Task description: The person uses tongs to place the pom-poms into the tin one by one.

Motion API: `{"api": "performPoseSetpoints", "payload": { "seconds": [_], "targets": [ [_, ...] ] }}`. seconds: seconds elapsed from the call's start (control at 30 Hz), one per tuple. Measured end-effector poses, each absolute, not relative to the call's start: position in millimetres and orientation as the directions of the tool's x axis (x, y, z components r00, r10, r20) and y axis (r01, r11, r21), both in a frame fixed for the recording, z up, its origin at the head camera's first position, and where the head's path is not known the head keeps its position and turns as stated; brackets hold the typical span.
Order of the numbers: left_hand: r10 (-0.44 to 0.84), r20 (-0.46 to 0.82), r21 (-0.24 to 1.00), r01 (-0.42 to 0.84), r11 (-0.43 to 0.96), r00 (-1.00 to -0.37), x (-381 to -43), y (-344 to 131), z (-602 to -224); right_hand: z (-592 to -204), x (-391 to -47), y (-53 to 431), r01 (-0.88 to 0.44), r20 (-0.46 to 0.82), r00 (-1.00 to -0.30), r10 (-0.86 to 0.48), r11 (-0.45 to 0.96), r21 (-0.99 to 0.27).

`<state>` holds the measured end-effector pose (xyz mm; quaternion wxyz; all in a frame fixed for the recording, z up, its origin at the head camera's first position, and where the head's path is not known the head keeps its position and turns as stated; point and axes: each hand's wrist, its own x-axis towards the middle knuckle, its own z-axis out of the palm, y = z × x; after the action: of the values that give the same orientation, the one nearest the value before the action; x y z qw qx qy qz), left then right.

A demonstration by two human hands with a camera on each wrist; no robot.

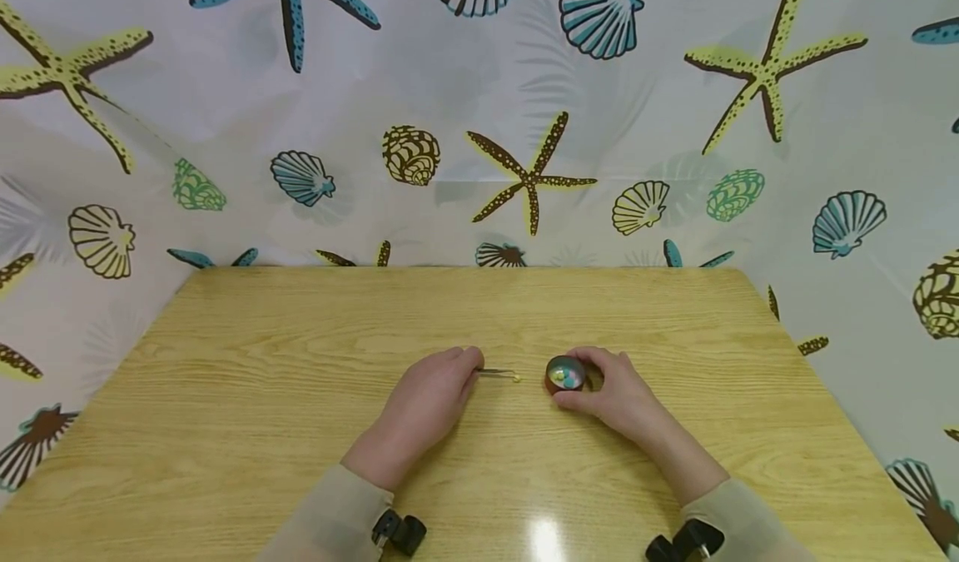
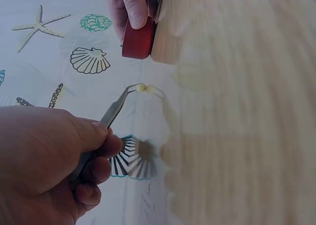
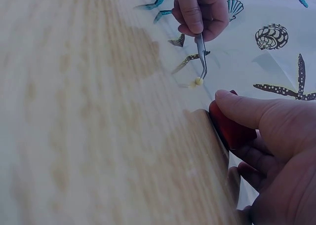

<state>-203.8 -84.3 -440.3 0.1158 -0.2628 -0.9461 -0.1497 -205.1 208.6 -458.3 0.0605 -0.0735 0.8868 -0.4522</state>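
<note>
My left hand (image 1: 427, 404) pinches a pair of metal tweezers (image 2: 116, 107) between thumb and fingers. At their bent tips is a small yellow bead (image 2: 141, 88), close to the table top; whether it touches the wood I cannot tell. My right hand (image 1: 620, 393) grips a small round red container (image 2: 136, 41) by its side, thumb in front and fingers behind. Inside it lie several small beads (image 1: 565, 376) in yellow, blue and pink. The container stands on the table, just right of the tweezer tips and apart from them.
The wooden table (image 1: 300, 320) spreads out around both hands. Behind it and at its sides hangs a white cloth (image 1: 360, 87) printed with starfish and shells. Each sleeve carries a black wrist camera (image 1: 399, 532).
</note>
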Motion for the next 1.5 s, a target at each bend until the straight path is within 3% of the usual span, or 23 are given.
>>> {"api": "performPoseSetpoints", "payload": {
  "seconds": [0.8, 1.5],
  "targets": [
    [0.444, 0.34, 0.255, 0.536, 0.805, -0.829, -204, -84, -434, -456, -205, 208, -0.075, -0.042, -0.983, -0.181, 0.595, -0.8],
    [0.458, 0.305, 0.338, 0.545, 0.767, -0.835, -201, -52, -419, -457, -204, 207, -0.081, -0.028, -0.984, -0.175, 0.584, -0.808]
  ]
}}
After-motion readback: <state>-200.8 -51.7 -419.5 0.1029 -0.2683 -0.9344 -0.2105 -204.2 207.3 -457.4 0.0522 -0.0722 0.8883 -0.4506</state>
